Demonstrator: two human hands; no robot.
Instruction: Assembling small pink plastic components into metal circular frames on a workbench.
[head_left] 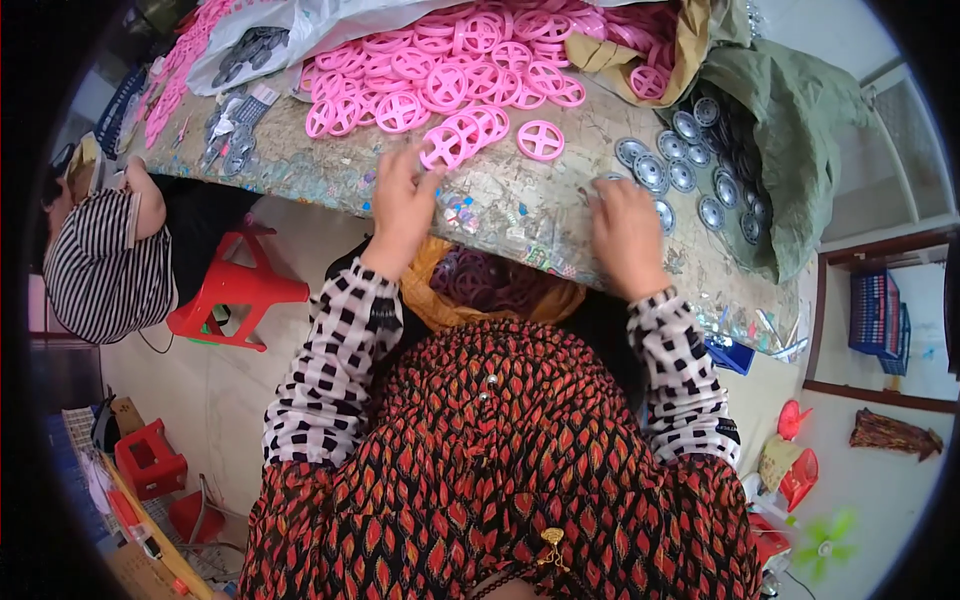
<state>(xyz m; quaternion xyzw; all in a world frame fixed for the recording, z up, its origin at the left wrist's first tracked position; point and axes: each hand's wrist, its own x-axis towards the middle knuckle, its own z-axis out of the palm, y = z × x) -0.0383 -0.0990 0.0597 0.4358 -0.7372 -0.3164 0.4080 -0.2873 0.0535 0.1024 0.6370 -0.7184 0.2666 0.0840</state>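
Left hand [402, 205] over near edge of desk [570, 200], fingers [404, 163] bent, tips at pink spoked wheel [442, 148]; cannot tell whether clamped on it. Beyond, toward far edge, heap of pink wheels [447, 86]. Right hand [630, 230] farther right along near edge, fingers curled beside grey discs [649, 172]; cannot tell whether together. Toward right edge, green sack [795, 130] with more discs. Below near edge, orange bag [430, 275].

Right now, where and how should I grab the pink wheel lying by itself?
Pinch the lone pink wheel by its outer rim, probably from the right: it lies flat, tabletop shows on that side, and other pink wheels crowd its left.
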